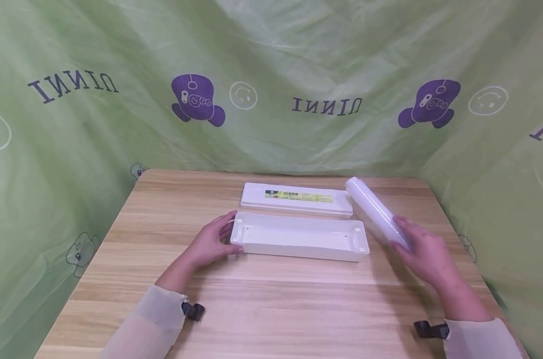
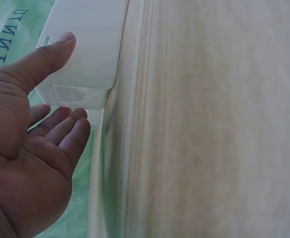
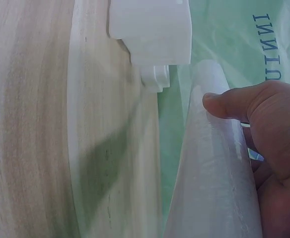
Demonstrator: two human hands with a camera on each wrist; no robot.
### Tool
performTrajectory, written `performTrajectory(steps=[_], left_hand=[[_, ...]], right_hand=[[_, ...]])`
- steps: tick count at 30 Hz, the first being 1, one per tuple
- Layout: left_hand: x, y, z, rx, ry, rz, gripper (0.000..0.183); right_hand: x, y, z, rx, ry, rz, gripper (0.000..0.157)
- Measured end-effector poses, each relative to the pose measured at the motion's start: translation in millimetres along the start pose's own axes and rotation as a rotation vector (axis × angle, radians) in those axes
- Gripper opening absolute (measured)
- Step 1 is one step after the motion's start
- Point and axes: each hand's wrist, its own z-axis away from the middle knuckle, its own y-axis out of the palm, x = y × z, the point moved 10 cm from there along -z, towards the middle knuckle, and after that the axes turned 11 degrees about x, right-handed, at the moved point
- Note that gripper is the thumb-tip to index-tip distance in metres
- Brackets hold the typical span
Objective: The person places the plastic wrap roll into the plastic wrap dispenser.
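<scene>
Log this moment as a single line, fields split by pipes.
left hand: holds white box, left end | right hand: holds film roll, near end | box: uncovered | labelled lid: behind box

Roll (image 1: 376, 212): smooth, glossy plastic film. Box (image 1: 298, 252) and lid (image 1: 298, 206): smooth plastic, low sheen. Table (image 1: 271, 309): wood-grain finish. Curtain (image 1: 271, 50): wrinkled, faintly shiny.

Seemingly tight gap, box (image 1: 298, 239) to lid (image 1: 253, 197)
</scene>
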Motion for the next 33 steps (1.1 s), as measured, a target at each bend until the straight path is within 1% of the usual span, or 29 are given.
performTrajectory(steps=[4, 14, 22, 33], left_hand=[[0.3, 0.4, -0.1, 0.0, 0.004, 0.005, 0.112], [0.0, 1.0, 0.4, -0.001, 0.007, 0.009, 0.111], [1.8, 1.0, -0.4, -0.004, 0.006, 0.006, 0.111], [1.7, 0.8, -0.1, -0.005, 0.005, 0.009, 0.111]], right_hand=[[3, -1.1, -2, 0.001, 0.0, -0.002, 0.068], [13, -5.1, -5, -0.028, -0.035, 0.006, 0.068], [19, -3.9, -8, -0.006, -0.028, -0.018, 0.068], [26, 0.3, -14, 0.009, -0.042, -0.025, 0.067]])
